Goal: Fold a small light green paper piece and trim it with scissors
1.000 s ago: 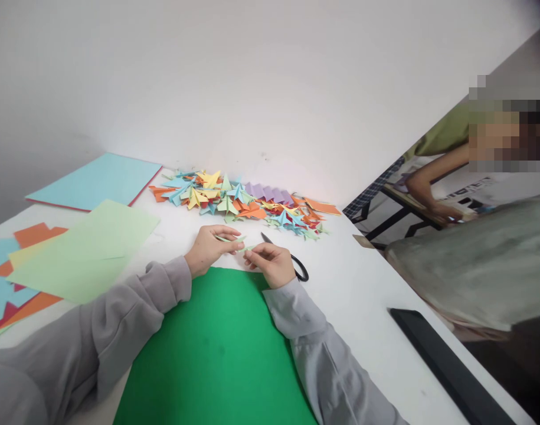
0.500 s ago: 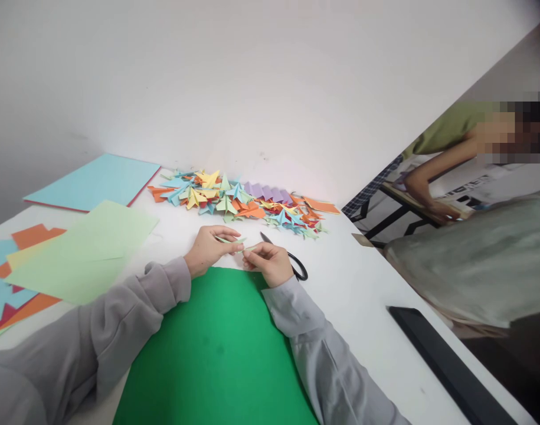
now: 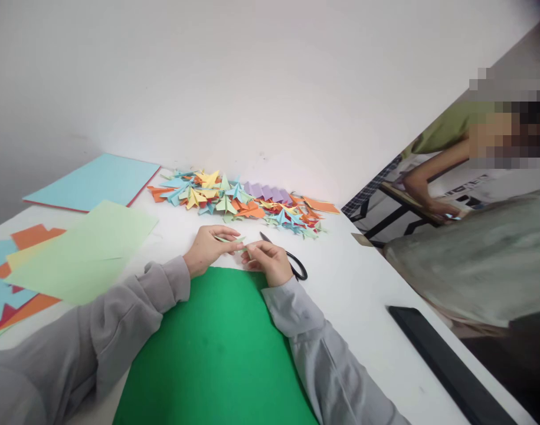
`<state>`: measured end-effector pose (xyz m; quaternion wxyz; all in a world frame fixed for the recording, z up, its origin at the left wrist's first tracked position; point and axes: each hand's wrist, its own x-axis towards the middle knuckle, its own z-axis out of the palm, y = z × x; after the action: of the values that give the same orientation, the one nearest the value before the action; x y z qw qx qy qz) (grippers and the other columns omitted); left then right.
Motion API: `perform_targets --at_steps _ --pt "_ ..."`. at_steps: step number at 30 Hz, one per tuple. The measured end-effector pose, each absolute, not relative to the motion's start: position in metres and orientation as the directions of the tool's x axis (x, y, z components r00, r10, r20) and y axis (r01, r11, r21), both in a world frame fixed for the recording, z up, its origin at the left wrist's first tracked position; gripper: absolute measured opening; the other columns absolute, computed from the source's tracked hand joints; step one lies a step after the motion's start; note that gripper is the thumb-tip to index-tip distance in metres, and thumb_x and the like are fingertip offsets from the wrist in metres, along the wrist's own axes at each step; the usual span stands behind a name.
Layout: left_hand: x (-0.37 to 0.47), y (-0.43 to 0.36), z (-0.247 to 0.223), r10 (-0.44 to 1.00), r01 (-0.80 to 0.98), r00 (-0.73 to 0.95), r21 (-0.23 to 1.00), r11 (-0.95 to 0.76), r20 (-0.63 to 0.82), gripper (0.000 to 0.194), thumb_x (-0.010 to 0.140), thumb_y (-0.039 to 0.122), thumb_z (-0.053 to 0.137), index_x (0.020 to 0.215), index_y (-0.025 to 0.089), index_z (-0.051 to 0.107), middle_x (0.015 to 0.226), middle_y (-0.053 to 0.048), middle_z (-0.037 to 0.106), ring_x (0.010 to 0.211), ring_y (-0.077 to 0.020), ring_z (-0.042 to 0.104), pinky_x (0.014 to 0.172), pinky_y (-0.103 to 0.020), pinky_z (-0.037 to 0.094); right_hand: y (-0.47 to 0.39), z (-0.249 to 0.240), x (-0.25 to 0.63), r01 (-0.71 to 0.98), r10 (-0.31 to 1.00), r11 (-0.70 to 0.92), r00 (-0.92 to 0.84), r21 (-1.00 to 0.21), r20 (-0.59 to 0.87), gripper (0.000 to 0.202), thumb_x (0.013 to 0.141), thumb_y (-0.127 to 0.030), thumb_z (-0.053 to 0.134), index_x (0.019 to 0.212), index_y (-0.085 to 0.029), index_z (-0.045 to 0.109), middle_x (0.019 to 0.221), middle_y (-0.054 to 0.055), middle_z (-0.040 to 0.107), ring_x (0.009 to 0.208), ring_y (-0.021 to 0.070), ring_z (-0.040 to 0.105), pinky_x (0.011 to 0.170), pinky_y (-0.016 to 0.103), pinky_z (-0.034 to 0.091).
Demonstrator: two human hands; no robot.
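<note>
Between my two hands is a small light green folded paper [image 3: 229,239], above the far edge of a green mat [image 3: 216,342]. My left hand [image 3: 209,248] is closed on its left part. My right hand [image 3: 270,260] pinches at the paper's right end, its thumb and fingers close together. Black-handled scissors [image 3: 298,265] lie just behind and right of my right hand, partly hidden by it. Beyond both hands is a long heap of small folded papers [image 3: 225,203] in yellow, blue, green, orange and purple.
Light green sheets [image 3: 84,254] lie at the left over orange, blue and red paper pieces [image 3: 30,236]. A blue sheet stack [image 3: 97,180] is at the back left. A black bar [image 3: 442,360] lies at the right. A person [image 3: 455,159] works beyond the table's right edge.
The fingers of my right hand have shifted slightly at the paper's right end. My left hand has barely moved. The person's arm at the right has moved slightly.
</note>
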<state>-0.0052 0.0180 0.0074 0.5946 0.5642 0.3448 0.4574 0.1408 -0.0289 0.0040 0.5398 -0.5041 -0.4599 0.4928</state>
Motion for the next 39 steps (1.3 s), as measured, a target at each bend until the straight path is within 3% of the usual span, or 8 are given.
perform_targets --at_steps 4,9,15,19,22,25,30,39 --pt "-0.0054 0.0189 0.0056 0.937 -0.174 0.332 0.983 -0.057 0.113 0.038 0.046 0.026 0.074 0.079 0.009 0.064 0.065 -0.003 0.059 0.048 -0.0092 0.055 0.049 -0.024 0.047 -0.0274 0.0014 0.1441 -0.178 0.992 -0.035 0.113 -0.983 -0.056 0.033 0.063 -0.047 0.061 0.070 -0.016 0.065 0.056 0.001 0.061 0.050 0.0130 0.058 0.043 0.023 0.045" --pt "-0.0053 0.0187 0.0063 0.939 -0.129 0.321 0.988 -0.085 0.123 0.039 0.047 0.026 0.074 0.081 0.010 0.064 0.069 -0.004 0.061 0.050 -0.0083 0.054 0.051 -0.023 0.046 -0.0273 -0.0013 0.1415 -0.066 0.990 0.010 0.143 -0.998 0.000 0.024 0.057 -0.038 0.069 0.068 -0.016 0.064 0.055 0.001 0.062 0.046 0.0108 0.056 0.041 0.021 0.044" --pt "-0.0032 0.0174 0.0097 0.924 -0.219 0.369 0.976 -0.014 0.096 0.052 0.048 0.025 0.075 0.097 0.013 0.058 0.094 -0.009 0.060 0.065 -0.0115 0.057 0.056 -0.025 0.049 -0.0261 -0.0016 0.1383 0.046 0.923 0.264 0.277 -0.963 0.266 0.016 0.061 -0.032 0.066 0.063 -0.016 0.063 0.054 0.000 0.061 0.044 0.0100 0.053 0.038 0.020 0.042" --pt "-0.0026 0.0176 0.0102 0.918 -0.337 0.397 0.931 0.141 0.005 0.047 0.064 0.036 0.064 0.101 0.012 0.050 0.074 -0.006 0.058 0.060 -0.0138 0.058 0.049 -0.027 0.049 -0.0282 -0.0017 0.1388 0.232 0.840 0.367 0.332 -0.901 0.428 0.010 0.067 -0.027 0.062 0.069 -0.017 0.064 0.061 0.002 0.063 0.048 0.0116 0.055 0.040 0.022 0.042" --pt "-0.0025 0.0174 0.0100 0.858 -0.339 0.513 0.912 0.231 -0.027 0.040 0.069 0.040 0.057 0.097 0.013 0.046 0.060 -0.002 0.055 0.052 -0.0149 0.058 0.043 -0.027 0.048 -0.0320 -0.0001 0.1385 0.458 0.779 0.441 0.231 -0.772 0.583 0.007 0.070 -0.021 0.060 0.073 -0.018 0.066 0.067 0.003 0.065 0.055 0.0131 0.058 0.047 0.025 0.045" --pt "-0.0022 0.0175 0.0092 0.875 -0.363 0.484 0.904 0.226 -0.024 0.034 0.067 0.034 0.061 0.089 0.013 0.046 0.060 -0.001 0.055 0.053 -0.0147 0.058 0.046 -0.029 0.050 -0.0349 0.0024 0.1380 0.567 0.742 0.526 0.058 -0.634 0.667 0.010 0.072 -0.017 0.057 0.074 -0.020 0.066 0.069 0.003 0.066 0.061 0.0140 0.059 0.050 0.025 0.046" --pt "-0.0025 0.0188 0.0077 0.920 -0.392 0.391 0.902 0.180 -0.013 0.045 0.057 0.017 0.070 0.093 0.013 0.044 0.062 -0.002 0.060 0.053 -0.0143 0.059 0.052 -0.031 0.050 -0.0342 0.0009 0.1386 0.550 0.750 0.551 0.003 -0.627 0.662 0.009 0.070 -0.016 0.058 0.074 -0.020 0.065 0.071 0.003 0.065 0.062 0.0139 0.058 0.048 0.024 0.046" --pt "-0.0026 0.0183 0.0083 0.937 -0.403 0.350 0.902 0.156 -0.006 0.047 0.054 0.015 0.072 0.092 0.012 0.045 0.065 -0.004 0.064 0.056 -0.0161 0.061 0.058 -0.034 0.051 -0.0334 0.0004 0.1370 0.485 0.794 0.509 0.056 -0.711 0.606 0.003 0.067 -0.019 0.061 0.069 -0.019 0.062 0.078 0.005 0.064 0.071 0.0161 0.060 0.053 0.026 0.049"
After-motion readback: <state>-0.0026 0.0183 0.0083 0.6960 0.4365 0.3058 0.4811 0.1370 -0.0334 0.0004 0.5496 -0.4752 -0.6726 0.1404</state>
